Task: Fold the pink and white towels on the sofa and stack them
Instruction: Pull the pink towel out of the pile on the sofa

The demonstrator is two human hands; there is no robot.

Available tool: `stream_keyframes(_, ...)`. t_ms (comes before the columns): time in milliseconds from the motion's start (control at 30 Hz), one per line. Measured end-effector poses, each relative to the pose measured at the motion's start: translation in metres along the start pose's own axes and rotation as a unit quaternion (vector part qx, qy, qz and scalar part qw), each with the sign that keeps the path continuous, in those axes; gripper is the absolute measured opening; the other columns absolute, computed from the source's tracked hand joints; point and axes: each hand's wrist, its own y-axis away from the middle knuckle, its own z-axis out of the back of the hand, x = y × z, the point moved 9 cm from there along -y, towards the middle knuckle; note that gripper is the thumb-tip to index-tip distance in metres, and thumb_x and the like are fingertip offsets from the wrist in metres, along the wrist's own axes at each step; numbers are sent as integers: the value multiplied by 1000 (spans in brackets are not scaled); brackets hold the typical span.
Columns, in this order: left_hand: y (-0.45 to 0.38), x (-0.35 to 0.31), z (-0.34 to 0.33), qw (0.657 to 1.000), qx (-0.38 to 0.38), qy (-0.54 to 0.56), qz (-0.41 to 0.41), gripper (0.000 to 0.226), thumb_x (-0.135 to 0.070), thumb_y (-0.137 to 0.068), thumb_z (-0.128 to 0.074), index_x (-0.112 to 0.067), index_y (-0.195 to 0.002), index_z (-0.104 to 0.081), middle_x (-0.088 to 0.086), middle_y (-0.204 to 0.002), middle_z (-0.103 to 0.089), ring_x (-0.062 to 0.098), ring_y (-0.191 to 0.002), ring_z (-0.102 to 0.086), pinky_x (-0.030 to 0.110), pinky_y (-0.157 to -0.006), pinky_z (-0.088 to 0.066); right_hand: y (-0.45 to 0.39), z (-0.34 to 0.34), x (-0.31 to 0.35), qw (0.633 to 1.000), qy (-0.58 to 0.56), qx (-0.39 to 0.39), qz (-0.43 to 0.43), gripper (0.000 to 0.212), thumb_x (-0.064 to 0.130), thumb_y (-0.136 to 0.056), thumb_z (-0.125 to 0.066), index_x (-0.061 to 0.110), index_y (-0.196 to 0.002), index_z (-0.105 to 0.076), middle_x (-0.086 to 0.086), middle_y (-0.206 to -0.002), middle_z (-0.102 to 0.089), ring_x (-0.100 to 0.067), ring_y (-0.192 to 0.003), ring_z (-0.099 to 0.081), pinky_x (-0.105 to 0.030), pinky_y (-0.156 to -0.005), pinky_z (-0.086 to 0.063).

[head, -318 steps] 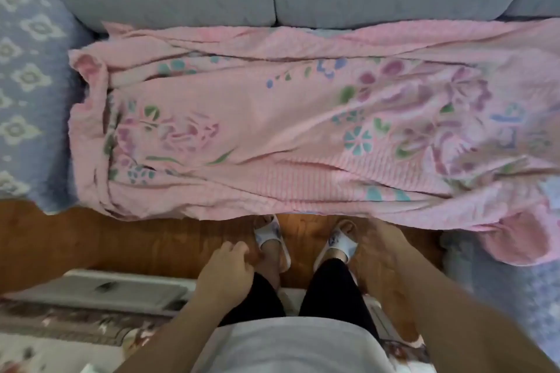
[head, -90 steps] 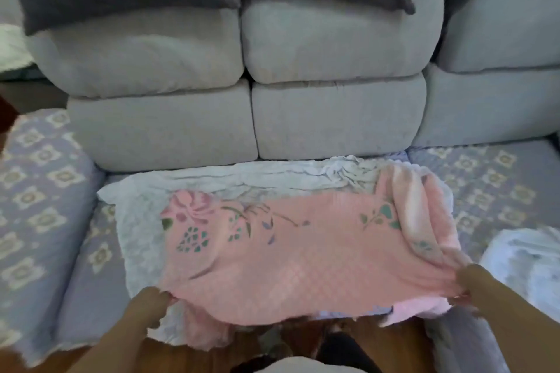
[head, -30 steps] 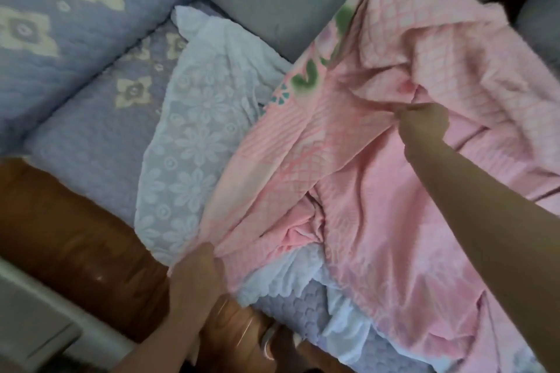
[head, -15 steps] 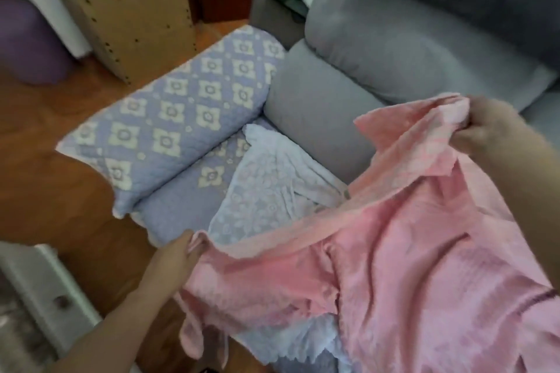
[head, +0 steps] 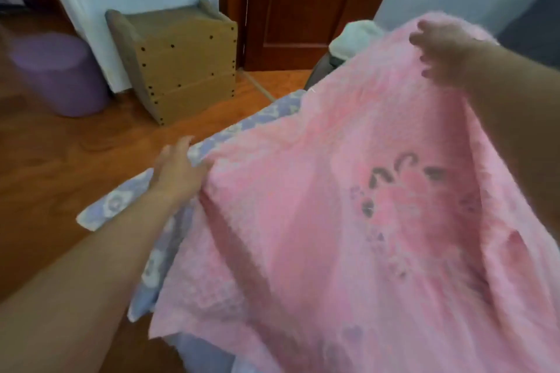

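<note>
While both hands hold the pink towel (head: 348, 236) spread above the sofa (head: 157, 254), the left hand (head: 177, 172) pinching a near corner and the right hand (head: 442, 51) gripping the far one, the corners should be drawn taut and matched before folding. Lilac quilted cover lies beneath; a wooden floor (head: 60, 166), cardboard box (head: 181, 63), purple tub (head: 57, 73) and carved door (head: 306, 3) stand behind.

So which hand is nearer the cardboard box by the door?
Left. The left hand grips the pink towel just below the cardboard box; the right hand is far across.
</note>
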Motion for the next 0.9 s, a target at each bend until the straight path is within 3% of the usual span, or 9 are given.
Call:
stream_keyframes(67,20,48,-53,984,112,-125,54,100,-80,-77,-52,-27,-155,-20,14,-157,-30,39,-142,-31,52,-112,-32,2,-55,-33,995,92,40,13,55,38,-87,-58,33,-140,-49,-4,-138,-47,-12,-80,-44,-28,-67,-37)
stream_keyframes(133,63,98,-85,966,166,-167,111,103,-83,-77,-51,-26,-156,-17,12,-161,-19,37,-146,-22,53,-113,-28,33,-131,-85,979,156,131,25,59,29,-92,-59,14,-147,-42,-6,-131,-50,-16,-92,-49,-28,-75,-39)
stream_keyframes(233,126,135,-93,970,76,-202,113,76,-71,-76,-65,-13,-124,-56,19,-127,-50,39,-119,-49,49,-95,-46,76,-211,-157,966,179,185,11,67,28,-88,-62,15,-149,-39,-7,-134,-53,-32,-117,-58,-35,-87,-49)
stream_keyframes(300,167,153,-116,969,76,-207,115,62,-62,-77,-71,-10,-107,-60,17,-107,-59,39,-102,-60,47,-82,-53,92,-242,-186,963,185,193,6,70,19,-90,-63,15,-154,-33,-17,-143,-48,-36,-117,-59,-38,-87,-53)
stream_keyframes(500,196,198,-167,930,69,-23,359,74,-54,-85,-68,-8,-140,-47,23,-143,-44,43,-133,-41,51,-107,-39,148,-274,-237,942,261,201,61,67,20,-91,-57,19,-154,-32,-17,-156,-30,-37,-140,-35,-39,-116,-30)
stream_keyframes(600,189,189,-188,931,134,-17,339,56,-49,-99,-45,-9,-136,-56,20,-143,-51,40,-133,-45,48,-110,-38,170,-263,-260,934,292,196,70,69,21,-92,-58,21,-155,-29,-15,-160,-22,-37,-143,-27,-42,-116,-26)
stream_keyframes(700,176,148,-134,972,15,-7,235,52,-41,-106,-37,1,-126,-58,28,-130,-59,44,-124,-52,48,-106,-41,197,-246,-289,915,333,216,76,74,28,-92,-61,21,-156,-25,-17,-162,-16,-38,-147,-18,-45,-119,-21)
stream_keyframes(800,139,114,-42,990,-17,-78,113,45,-41,-106,-37,-1,-101,-57,33,-101,-62,49,-98,-59,47,-81,-44,216,-225,-317,900,375,206,85,76,26,-90,-63,18,-155,-27,-21,-161,-18,-40,-147,-18,-48,-120,-20)
stream_keyframes(900,83,130,16,976,-11,-192,105,45,-46,-101,-41,-5,-106,-60,29,-112,-63,49,-106,-59,48,-88,-46,228,-192,-335,923,362,114,63,69,14,-86,-61,8,-150,-36,-29,-154,-29,-48,-139,-30,-56,-114,-31)
